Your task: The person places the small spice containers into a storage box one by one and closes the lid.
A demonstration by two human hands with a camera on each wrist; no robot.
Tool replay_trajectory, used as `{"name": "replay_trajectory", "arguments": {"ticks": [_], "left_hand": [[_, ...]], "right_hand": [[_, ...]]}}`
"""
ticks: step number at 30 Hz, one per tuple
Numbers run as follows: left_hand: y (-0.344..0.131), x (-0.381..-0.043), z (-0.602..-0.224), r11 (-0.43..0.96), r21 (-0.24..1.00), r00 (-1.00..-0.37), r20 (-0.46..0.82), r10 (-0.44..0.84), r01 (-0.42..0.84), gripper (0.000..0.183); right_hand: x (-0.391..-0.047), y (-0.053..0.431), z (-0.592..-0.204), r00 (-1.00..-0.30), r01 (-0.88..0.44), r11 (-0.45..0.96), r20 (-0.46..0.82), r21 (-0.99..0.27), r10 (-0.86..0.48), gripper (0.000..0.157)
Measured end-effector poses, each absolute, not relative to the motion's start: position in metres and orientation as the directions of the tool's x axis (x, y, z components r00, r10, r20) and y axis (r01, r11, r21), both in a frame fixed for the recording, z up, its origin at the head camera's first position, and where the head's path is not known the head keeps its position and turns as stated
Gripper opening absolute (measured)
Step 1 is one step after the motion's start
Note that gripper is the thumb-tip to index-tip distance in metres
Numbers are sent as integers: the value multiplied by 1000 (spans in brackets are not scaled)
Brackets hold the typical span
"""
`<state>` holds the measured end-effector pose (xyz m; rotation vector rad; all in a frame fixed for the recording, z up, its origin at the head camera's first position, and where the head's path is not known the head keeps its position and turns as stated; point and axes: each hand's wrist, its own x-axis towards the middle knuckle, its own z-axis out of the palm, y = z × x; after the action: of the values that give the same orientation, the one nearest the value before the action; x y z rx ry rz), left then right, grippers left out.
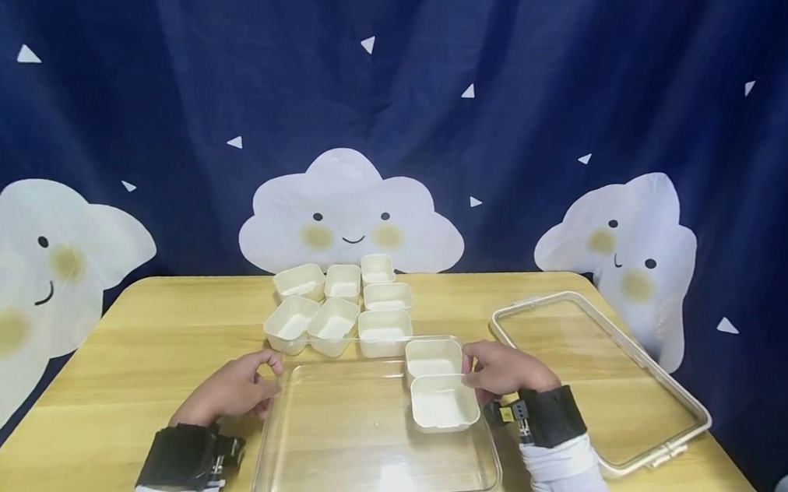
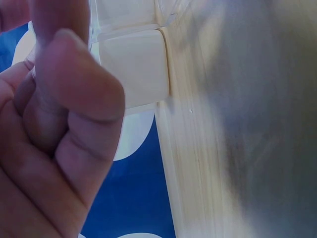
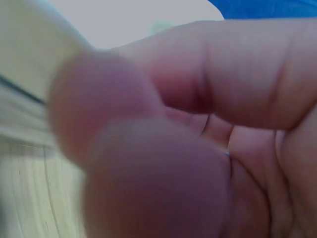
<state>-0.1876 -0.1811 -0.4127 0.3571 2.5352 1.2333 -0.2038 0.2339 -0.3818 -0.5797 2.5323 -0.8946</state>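
Observation:
A clear shallow plastic bin [image 1: 343,429] lies on the table in front of me. Two small cream containers sit toward its right side, the rear one [image 1: 433,359] near the back corner and the front one [image 1: 445,403] just before it. My right hand [image 1: 506,369] pinches the front container at its upper right edge, close beside the rear one; in the right wrist view thumb and fingertip come together, blurred. At the bin's left wall is my left hand [image 1: 234,384], fingers loosely bent and nothing visible held between them, as the left wrist view also suggests.
Behind the bin stand several more cream containers [image 1: 333,320] in close rows. A clear lid with a pale frame [image 1: 637,361] lies at the right of the wooden table [image 1: 146,349]. A dark blue curtain [image 1: 406,106] with cloud figures hangs at the back.

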Motion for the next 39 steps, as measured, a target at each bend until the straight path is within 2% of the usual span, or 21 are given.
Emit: {"name": "replay_trajectory", "arguments": {"ticks": [12,28,39], "left_hand": [[-182,-187,-412,588,803,-924,-141,355,103,20],[-182,-185,-412,601,795,-933,-154,326,79,19],[-180,-185,-410,605,792,-933,-155,325,79,19]], "right_hand": [[-208,235,-387,-856,-266,718,-184,-644,-482,13],[-210,236,-388,-843,-318,726,-168,-610,-511,14],[-208,238,-387,-860,-279,742,-185,-609,-475,16]]}}
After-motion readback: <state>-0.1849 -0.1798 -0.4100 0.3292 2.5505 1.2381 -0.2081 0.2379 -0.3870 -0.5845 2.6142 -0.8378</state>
